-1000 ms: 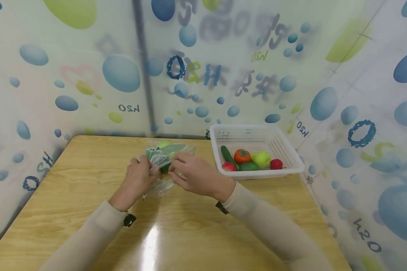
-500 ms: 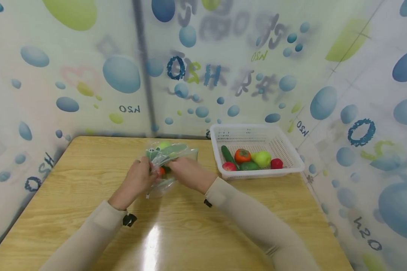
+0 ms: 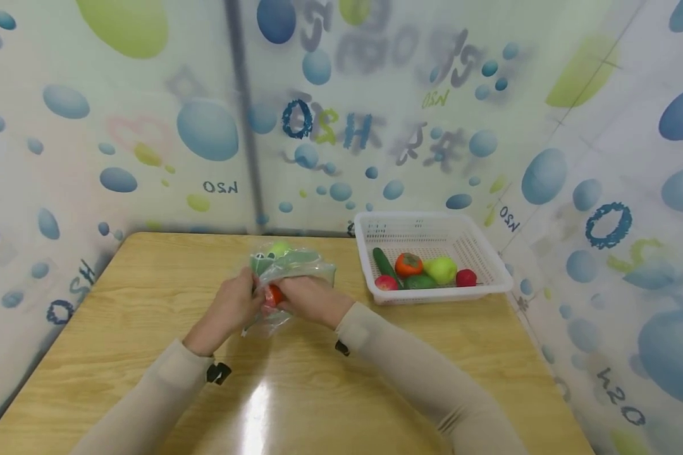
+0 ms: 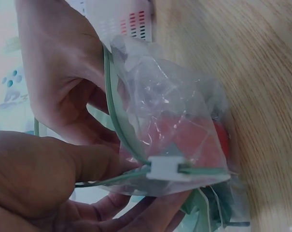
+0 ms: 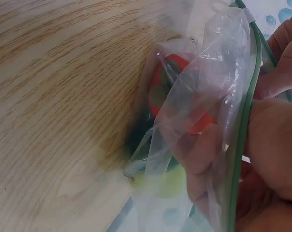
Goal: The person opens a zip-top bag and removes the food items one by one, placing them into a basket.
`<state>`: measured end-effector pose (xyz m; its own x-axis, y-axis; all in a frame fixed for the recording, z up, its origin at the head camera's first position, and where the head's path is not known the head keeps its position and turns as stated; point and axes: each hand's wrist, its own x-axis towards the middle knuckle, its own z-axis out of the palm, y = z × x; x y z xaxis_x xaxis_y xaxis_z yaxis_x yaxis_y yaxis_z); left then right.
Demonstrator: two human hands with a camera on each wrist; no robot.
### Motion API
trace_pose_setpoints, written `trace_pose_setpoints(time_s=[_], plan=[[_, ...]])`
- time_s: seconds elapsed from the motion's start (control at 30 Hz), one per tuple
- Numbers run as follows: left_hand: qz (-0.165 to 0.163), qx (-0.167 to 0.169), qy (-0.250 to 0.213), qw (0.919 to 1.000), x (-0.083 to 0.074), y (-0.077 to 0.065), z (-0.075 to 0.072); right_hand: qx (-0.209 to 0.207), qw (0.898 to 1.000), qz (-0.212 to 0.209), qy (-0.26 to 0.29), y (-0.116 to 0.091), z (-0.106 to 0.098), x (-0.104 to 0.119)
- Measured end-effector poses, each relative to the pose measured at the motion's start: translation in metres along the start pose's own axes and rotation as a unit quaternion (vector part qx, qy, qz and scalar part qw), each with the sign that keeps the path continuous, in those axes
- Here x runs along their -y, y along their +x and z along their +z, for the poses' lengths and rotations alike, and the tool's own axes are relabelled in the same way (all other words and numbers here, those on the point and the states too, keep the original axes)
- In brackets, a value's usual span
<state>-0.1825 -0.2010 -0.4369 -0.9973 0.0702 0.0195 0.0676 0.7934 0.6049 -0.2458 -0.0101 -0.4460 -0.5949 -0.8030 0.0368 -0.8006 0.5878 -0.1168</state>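
A clear zip bag (image 3: 303, 258) with a green closure and white slider (image 4: 166, 168) stands on the table. My left hand (image 3: 232, 309) pinches its open edge. My right hand (image 3: 313, 298) reaches through the mouth, its fingers (image 5: 196, 150) seen through the plastic. Between its thumb and fingers is an orange-red persimmon (image 5: 170, 72) with a green calyx; plastic and hand partly hide the hold. A dark green item (image 5: 140, 133), too covered to name, and a yellow-green round fruit (image 5: 167, 182) are lower in the right wrist view.
To the right a white perforated basket (image 3: 432, 222) holds a cucumber (image 3: 384, 261), another persimmon (image 3: 408, 265), a yellow-green pear (image 3: 442, 270), an avocado-like dark green item (image 3: 419, 282) and two red items. Patterned curtains border the wooden table (image 3: 165, 268).
My right hand has gone from the bag's edge down into its mouth, moving left, and the persimmon shows more clearly. My left hand keeps its hold on the bag's edge.
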Motion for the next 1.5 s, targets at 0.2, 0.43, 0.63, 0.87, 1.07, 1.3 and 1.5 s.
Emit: trace_pose_setpoints(time_s=[0.2, 0.43, 0.63, 0.87, 1.07, 1.3, 1.5], plan=[[-0.002, 0.009, 0.002, 1.0, -0.002, 0.0, -0.003, 0.013, 1.0, 0.005, 0.025, 0.002, 0.0, 0.001], [0.001, 0.019, 0.004, 0.9998, -0.002, 0.003, -0.001, 0.038, 0.999, 0.013, 0.035, -0.001, 0.0, -0.002], [0.002, 0.023, 0.0, 0.9997, 0.0, 0.003, 0.003, 0.029, 0.998, 0.004, 0.048, -0.005, 0.002, 0.0], [0.015, 0.02, -0.023, 0.9994, 0.024, 0.014, 0.016, 0.037, 0.999, -0.002, 0.023, -0.013, -0.002, 0.003], [-0.001, 0.023, -0.008, 0.9997, 0.003, 0.007, 0.006, 0.022, 0.999, 0.004, -0.045, -0.023, -0.014, 0.007], [-0.011, 0.029, -0.013, 0.9994, 0.002, 0.007, 0.005, -0.011, 0.999, -0.006, -0.045, -0.039, -0.034, 0.008], [-0.021, 0.028, -0.003, 0.9994, 0.001, 0.009, 0.004, -0.041, 0.999, -0.016, 0.015, -0.054, -0.054, 0.001]])
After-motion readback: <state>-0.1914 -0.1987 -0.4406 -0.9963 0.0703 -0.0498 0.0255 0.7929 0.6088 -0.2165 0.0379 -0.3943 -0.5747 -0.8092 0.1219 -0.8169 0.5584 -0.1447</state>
